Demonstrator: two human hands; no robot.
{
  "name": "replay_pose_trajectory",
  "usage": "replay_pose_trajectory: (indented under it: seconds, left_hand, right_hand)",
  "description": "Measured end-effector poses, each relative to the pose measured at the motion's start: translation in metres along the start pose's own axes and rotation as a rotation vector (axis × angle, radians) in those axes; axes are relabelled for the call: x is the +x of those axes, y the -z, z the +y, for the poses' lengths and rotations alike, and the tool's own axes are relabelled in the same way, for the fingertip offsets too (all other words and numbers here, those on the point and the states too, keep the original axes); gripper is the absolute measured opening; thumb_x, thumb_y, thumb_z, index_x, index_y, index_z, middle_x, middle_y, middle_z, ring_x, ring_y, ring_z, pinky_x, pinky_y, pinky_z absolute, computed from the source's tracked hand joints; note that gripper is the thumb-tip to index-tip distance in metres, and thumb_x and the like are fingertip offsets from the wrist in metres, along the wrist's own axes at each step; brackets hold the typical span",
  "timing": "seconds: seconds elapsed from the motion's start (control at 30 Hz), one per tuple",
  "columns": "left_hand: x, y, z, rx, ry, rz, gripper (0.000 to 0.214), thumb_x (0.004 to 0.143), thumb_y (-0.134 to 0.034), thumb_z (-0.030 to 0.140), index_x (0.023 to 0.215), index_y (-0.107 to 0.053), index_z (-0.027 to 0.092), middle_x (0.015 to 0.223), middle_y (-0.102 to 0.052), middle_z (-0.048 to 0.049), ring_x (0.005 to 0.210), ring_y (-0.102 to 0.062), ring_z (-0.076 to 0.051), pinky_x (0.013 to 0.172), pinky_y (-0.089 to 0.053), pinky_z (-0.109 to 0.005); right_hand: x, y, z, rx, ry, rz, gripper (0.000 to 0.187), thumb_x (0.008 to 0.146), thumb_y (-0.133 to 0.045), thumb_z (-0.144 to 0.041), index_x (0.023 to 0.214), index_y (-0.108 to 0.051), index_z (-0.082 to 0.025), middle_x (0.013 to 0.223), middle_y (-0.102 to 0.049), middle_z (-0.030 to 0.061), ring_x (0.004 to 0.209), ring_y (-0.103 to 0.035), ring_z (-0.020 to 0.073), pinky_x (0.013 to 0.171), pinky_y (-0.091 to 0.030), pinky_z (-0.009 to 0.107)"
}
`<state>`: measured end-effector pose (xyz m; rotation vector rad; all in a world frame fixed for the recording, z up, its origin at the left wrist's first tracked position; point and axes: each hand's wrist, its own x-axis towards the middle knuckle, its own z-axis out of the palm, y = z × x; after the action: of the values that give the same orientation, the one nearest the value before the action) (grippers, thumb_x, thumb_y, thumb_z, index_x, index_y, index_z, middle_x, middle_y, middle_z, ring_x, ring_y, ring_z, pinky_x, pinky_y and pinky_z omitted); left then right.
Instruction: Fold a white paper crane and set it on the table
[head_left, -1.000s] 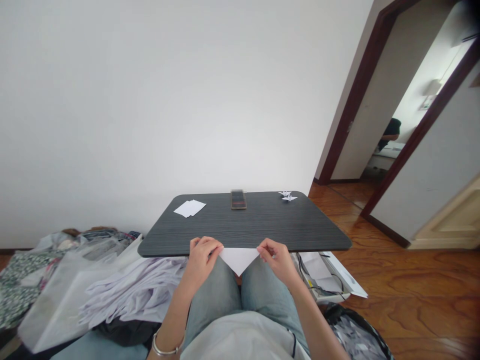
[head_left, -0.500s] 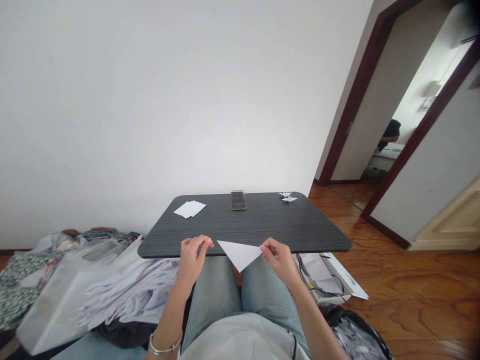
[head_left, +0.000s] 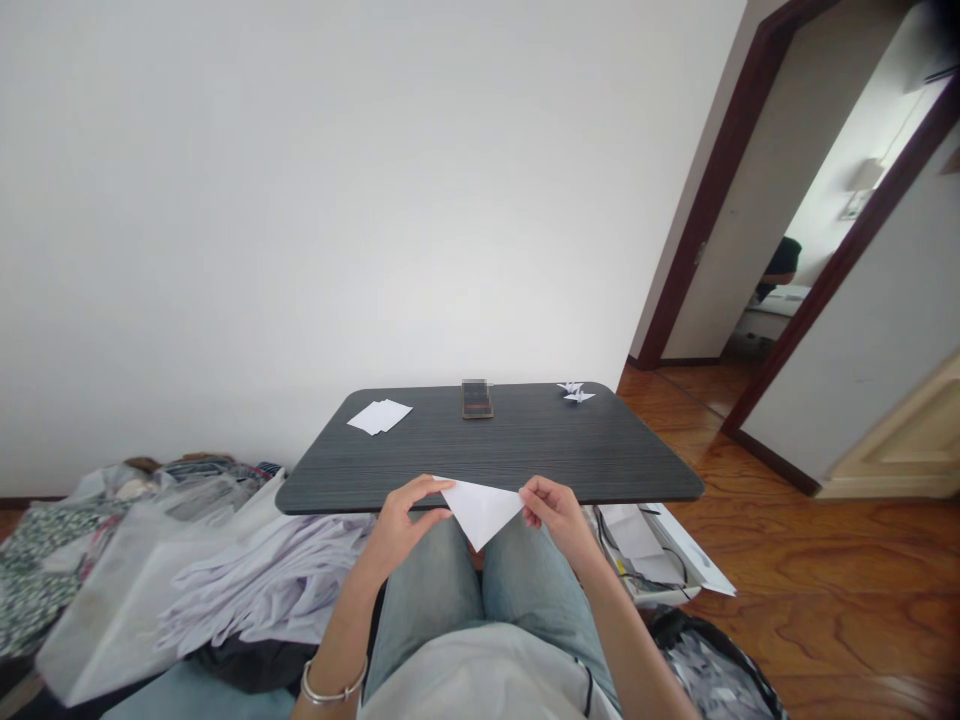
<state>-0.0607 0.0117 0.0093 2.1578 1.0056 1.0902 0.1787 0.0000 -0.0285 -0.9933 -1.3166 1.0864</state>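
Note:
A white sheet of paper [head_left: 482, 512], folded into a triangle, hangs point down over my lap at the table's near edge. My right hand [head_left: 553, 508] pinches its right corner between thumb and fingers. At the left corner is my left hand [head_left: 415, 512], its fingertips over the top edge and its thumb lower, by the slanting side. The back of the paper and whatever fingers lie behind it are hidden.
On the dark table [head_left: 420, 455] lie several white paper sheets [head_left: 380, 416], a phone-like dark object [head_left: 477, 398] and two folded paper cranes [head_left: 578, 396]. Clothes [head_left: 262, 580] are heaped at left. At right are a white box [head_left: 645, 555] and a black bag [head_left: 716, 665].
My left hand has moved right and taken the left corner of the folded paper, from which it was apart. My right hand stays at the right corner.

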Motion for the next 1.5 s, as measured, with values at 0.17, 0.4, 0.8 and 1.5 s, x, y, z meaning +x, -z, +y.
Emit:
replay_pose_trajectory:
  seconds: [0.17, 0.4, 0.8, 1.5]
  left_hand:
    - [0.000, 0.000, -0.001, -0.023, 0.040, 0.044, 0.029, 0.076, -0.062, 0.026, 0.104, -0.064, 0.022, 0.098, -0.065, -0.0056, 0.087, -0.058, -0.019, 0.082, -0.044, -0.031]
    - [-0.002, -0.004, -0.005, -0.108, 0.093, 0.012, 0.050, 0.065, -0.072, 0.028, 0.113, -0.059, 0.022, 0.108, -0.064, -0.0075, 0.094, -0.058, -0.022, 0.087, -0.042, -0.035]
    - [0.000, -0.005, -0.002, -0.212, 0.038, 0.018, 0.044, 0.068, -0.070, 0.027, 0.111, -0.059, 0.021, 0.110, -0.062, -0.0102, 0.102, -0.056, -0.024, 0.087, -0.043, -0.035]
    - [0.003, -0.015, -0.003, 0.050, 0.121, 0.278, 0.019, 0.080, -0.054, 0.031, 0.074, -0.065, 0.016, 0.072, -0.066, -0.0018, 0.068, -0.059, -0.016, 0.066, -0.043, -0.025]
  right_hand:
    - [0.001, -0.001, 0.002, 0.032, -0.028, -0.019, 0.032, 0.073, -0.059, -0.046, 0.061, -0.050, -0.018, 0.048, -0.052, -0.0040, 0.040, -0.044, 0.0087, 0.042, -0.033, 0.021]
    - [0.001, -0.001, 0.004, 0.074, -0.067, -0.039, 0.032, 0.073, -0.060, -0.046, 0.061, -0.051, -0.018, 0.048, -0.053, -0.0038, 0.040, -0.044, 0.0082, 0.041, -0.033, 0.021]
    - [0.000, -0.005, -0.004, 0.078, -0.103, -0.063, 0.035, 0.070, -0.062, -0.049, 0.059, -0.050, -0.018, 0.047, -0.052, -0.0039, 0.039, -0.044, 0.0079, 0.041, -0.032, 0.020]
    - [-0.005, -0.012, -0.001, -0.014, -0.001, -0.179, 0.027, 0.074, -0.063, -0.035, 0.094, -0.061, -0.017, 0.070, -0.063, 0.0006, 0.058, -0.057, 0.0127, 0.048, -0.040, 0.020]
